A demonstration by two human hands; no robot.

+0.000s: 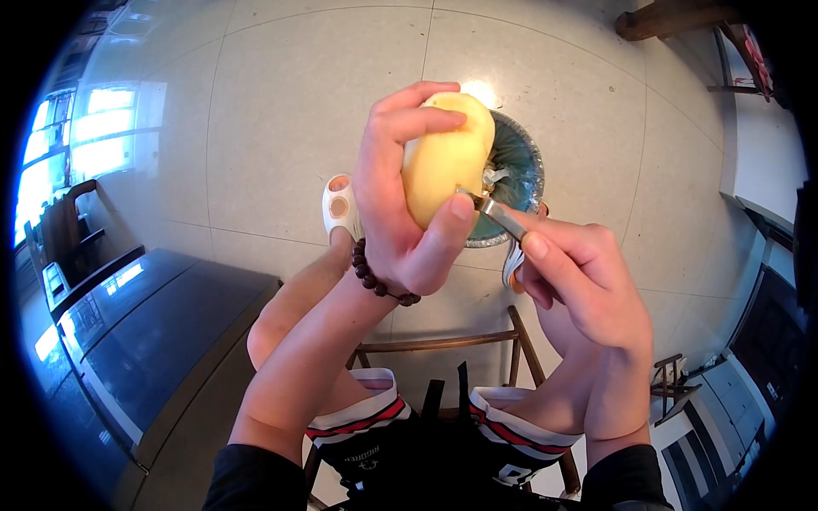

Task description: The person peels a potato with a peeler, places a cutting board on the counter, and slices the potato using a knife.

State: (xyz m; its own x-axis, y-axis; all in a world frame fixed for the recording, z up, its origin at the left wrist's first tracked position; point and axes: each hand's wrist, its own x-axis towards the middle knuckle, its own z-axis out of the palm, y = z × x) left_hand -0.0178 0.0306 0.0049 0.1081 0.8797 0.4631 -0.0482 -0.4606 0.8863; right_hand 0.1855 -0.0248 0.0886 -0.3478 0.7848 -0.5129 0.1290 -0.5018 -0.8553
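A large peeled potato (439, 166), pale yellow and smooth, rests in my left hand (388, 170). My fingers curl over its far end and my thumb presses its near right side. In my right hand (575, 264) is a slim metal peeler (503, 217), pinched between thumb and fingers. The peeler's head touches or nearly touches the potato's lower right side, close to my left thumb. Below the potato stands a round bin (532, 153) lined with a bluish-green bag, partly hidden by the potato and my hands. Something whitish lies inside it.
My feet in white slippers (335, 204) flank the bin on the tiled floor (307, 94). A dark glossy table (179, 315) is at the left, with a wooden chair (68, 226) beyond it. Wooden furniture legs (673, 19) show at the upper right, a small stool (673, 387) at the lower right.
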